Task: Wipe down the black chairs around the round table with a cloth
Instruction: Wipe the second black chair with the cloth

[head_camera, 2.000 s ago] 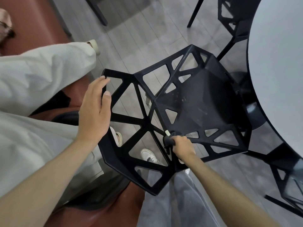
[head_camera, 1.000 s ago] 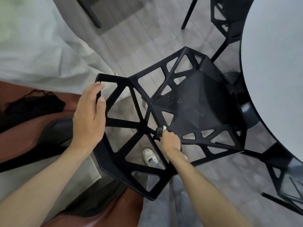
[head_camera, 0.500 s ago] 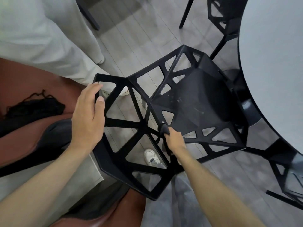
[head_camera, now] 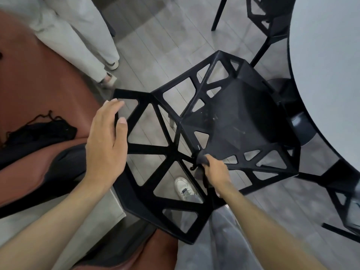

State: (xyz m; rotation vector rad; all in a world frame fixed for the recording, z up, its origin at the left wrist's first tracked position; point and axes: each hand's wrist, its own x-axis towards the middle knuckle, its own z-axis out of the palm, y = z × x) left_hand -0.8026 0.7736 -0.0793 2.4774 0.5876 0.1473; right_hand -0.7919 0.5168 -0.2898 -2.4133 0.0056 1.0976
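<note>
Chair (head_camera: 229,121) in black, all open triangles, sits dead centre of the view on the grey plank floor (head_camera: 155,47), its seat tucked toward the round table (head_camera: 327,71) on the right and its backrest frame closest to the person. Left hand (head_camera: 107,141) lies flat against the upper left of that backrest, fingers straight and together, thumb alongside a bar, steadying rather than gripping; the forearm runs down to the lower left corner. Right hand (head_camera: 214,170) is lower and further in, where the backrest meets the seat, fingers curled tight around a dark cloth (head_camera: 201,159) and pressing it onto the junction of the struts; a bit of the cloth hangs beneath the fist. Through the gaps, a white shoe (head_camera: 182,188) and grey trouser leg below. Compared with half a second back, both hands hold almost the same spots: the left has not budged on the frame, the right has nudged only slightly along the strut with the cloth still bunched in it. Left of the chair, a brown seat (head_camera: 39,94) with a black bundle (head_camera: 39,131) on it. Further out, another person's pale trouser legs (head_camera: 81,41) have stepped away toward the upper left, and more black chairs (head_camera: 268,22) ring the table beyond.
</note>
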